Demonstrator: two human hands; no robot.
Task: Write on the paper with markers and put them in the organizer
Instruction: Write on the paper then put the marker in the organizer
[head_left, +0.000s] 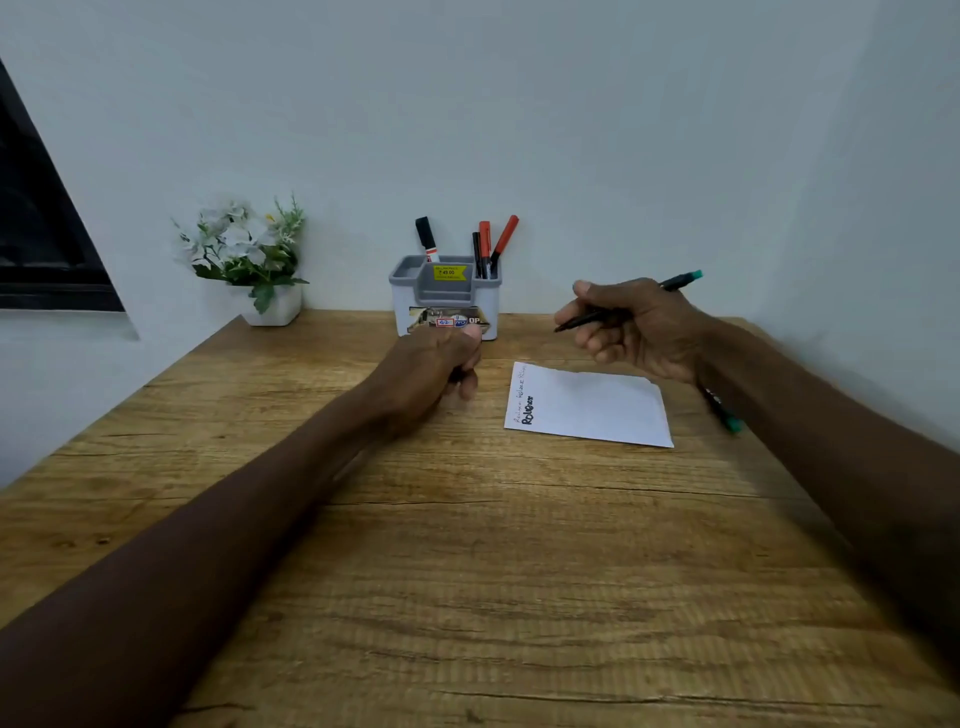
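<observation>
Nearest you is the brown wood-grain desk (467, 571), with both your bare forearms stretched over it. Your right hand (639, 327) is raised above the desk, just past the far edge of the single white paper sheet (592, 405). Its fingers are curled round a slim black marker with a green end (680, 280). The marker's long axis runs low-left to high-right, thin dark tip towards the organizer, green end towards the wall. A second green-ended marker (724, 413) lies on the desk right of the paper, partly under your forearm. The grey-and-white plastic organizer (447, 296) against the wall holds four markers upright: one black-capped (426, 239), one thin black (476, 252) and two red (506, 236). Your left hand (436, 374) is clenched in front of the organizer round a small dark piece (456, 375), too hidden to name.
</observation>
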